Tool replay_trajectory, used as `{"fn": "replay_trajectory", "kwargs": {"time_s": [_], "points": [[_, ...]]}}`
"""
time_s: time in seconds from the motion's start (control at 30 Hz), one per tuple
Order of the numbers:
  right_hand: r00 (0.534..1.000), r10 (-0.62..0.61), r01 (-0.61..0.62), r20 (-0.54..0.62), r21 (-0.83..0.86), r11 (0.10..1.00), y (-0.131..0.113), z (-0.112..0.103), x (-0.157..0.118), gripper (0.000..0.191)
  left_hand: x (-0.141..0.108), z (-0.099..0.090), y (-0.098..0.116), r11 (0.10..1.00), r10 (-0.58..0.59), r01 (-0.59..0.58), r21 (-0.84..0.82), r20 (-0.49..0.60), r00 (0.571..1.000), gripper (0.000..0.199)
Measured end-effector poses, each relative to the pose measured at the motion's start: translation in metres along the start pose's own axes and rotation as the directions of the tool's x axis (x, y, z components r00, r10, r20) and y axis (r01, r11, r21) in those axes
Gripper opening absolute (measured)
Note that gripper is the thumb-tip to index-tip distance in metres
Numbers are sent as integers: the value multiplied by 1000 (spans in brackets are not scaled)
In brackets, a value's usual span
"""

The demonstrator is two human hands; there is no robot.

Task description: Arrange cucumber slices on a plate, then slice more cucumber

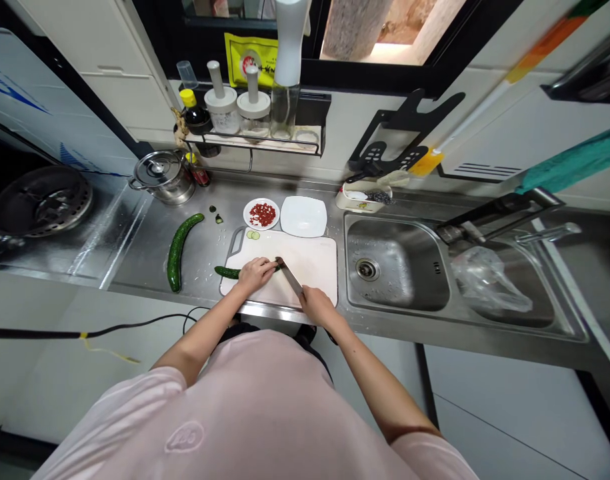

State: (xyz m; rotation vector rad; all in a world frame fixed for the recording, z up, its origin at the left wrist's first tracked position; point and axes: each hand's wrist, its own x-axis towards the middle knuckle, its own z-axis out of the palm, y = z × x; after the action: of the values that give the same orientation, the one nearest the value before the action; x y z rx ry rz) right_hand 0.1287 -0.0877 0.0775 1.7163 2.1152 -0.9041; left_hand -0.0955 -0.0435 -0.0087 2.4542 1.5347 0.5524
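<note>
- At the tabletop's (205, 233) front edge, a white cutting board (309, 257)
- On it, the left hand's (256, 275) fingers clench a cucumber (227, 272); the right hand's (317, 305) fingers grasp a kitchen knife (291, 276) whose blade meets it
- Left of the board, a long cucumber (179, 253)
- Behind the board, chopped red chili on a small plate (261, 214), beside a white plate (303, 216)
- Right, a steel sink (397, 267)
- Back-left corner, a lidded steel pot (162, 177)
- On the back wall, a rack (257, 141) of bottles and jars
</note>
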Motion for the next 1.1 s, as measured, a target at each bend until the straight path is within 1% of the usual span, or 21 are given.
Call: {"fn": "replay_trajectory", "kwargs": {"time_s": [0.13,0.33,0.83,0.97,1.1], "points": [[1000,7,-7,14,9,1000,-4,-4,2,25,0,0,1,1000,-5,5,-6,-5,1000,29],[1000,-4,4,-4,21,1000,-5,-3,7,25,0,0,1,1000,-6,6,-16,-9,1000,28],[999,-17,17,-35,-1,1000,-15,-4,29,24,1,0,1,1000,-7,7,-21,4,1000,29],[999,0,0,-38,-3,1000,-20,-4,30,25,1,0,1,1000,-6,6,-23,-1,1000,28],[999,5,-5,-37,-11,1000,-19,-2,24,25,1,0,1,1000,1,-1,-17,7,1000,29]]}}
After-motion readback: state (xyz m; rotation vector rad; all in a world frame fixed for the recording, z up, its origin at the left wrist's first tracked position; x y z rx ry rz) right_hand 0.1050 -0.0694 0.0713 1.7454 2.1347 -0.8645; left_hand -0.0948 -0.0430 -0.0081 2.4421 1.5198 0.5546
